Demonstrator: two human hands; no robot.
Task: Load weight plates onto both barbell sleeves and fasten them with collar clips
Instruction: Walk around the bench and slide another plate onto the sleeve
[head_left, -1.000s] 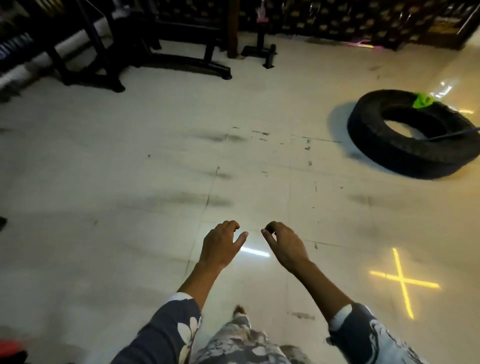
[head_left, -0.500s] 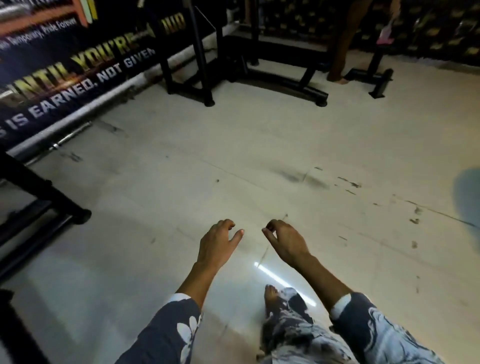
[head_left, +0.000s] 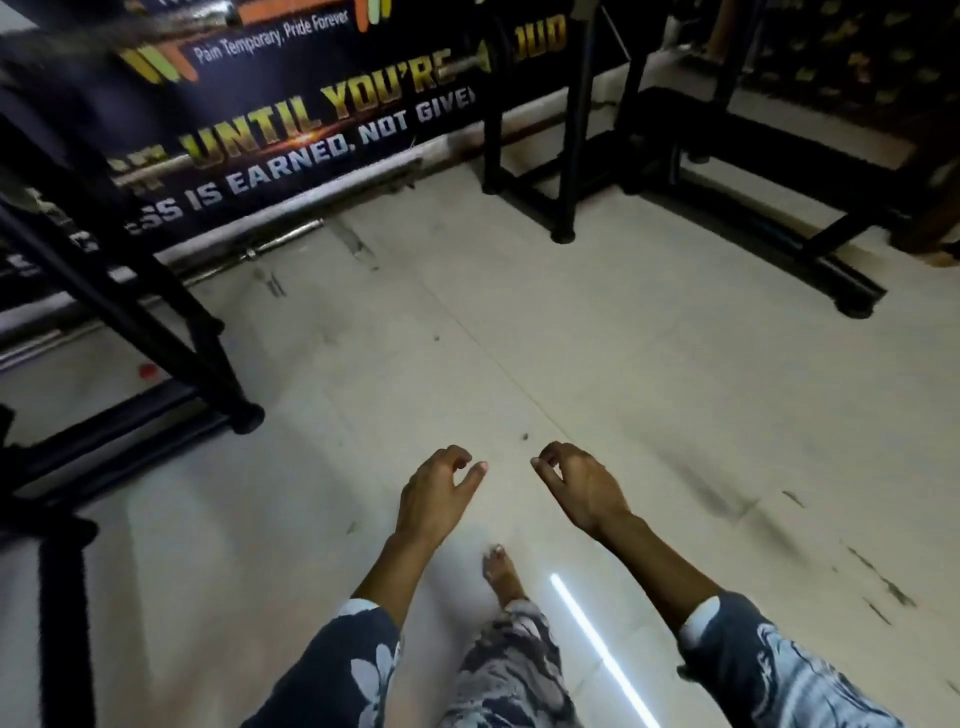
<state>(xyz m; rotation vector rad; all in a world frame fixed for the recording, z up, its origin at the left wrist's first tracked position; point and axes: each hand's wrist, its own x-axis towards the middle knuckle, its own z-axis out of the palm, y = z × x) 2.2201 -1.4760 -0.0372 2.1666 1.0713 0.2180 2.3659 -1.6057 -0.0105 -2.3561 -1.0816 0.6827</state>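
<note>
My left hand (head_left: 439, 491) and my right hand (head_left: 579, 486) hang out in front of me over the pale floor, close together, fingers loosely curled and apart, holding nothing. A steel bar (head_left: 283, 241) lies on the floor along the wall at the upper left, below a dark banner. Another blurred bar with a metal sleeve (head_left: 462, 65) crosses high up, resting on the black rack. No weight plate or collar clip shows clearly.
A black rack frame (head_left: 563, 156) stands ahead in the middle, with a long black base (head_left: 810, 254) running to the right. Another black stand (head_left: 171, 322) has its legs at my left. A dark banner (head_left: 291, 124) covers the wall. My bare foot (head_left: 501, 574) is below my hands.
The view has swung left: the tyre and yellow floor cross have left the frame, the banner and racks have come closer. My hands keep the same empty, loosely curled pose.
</note>
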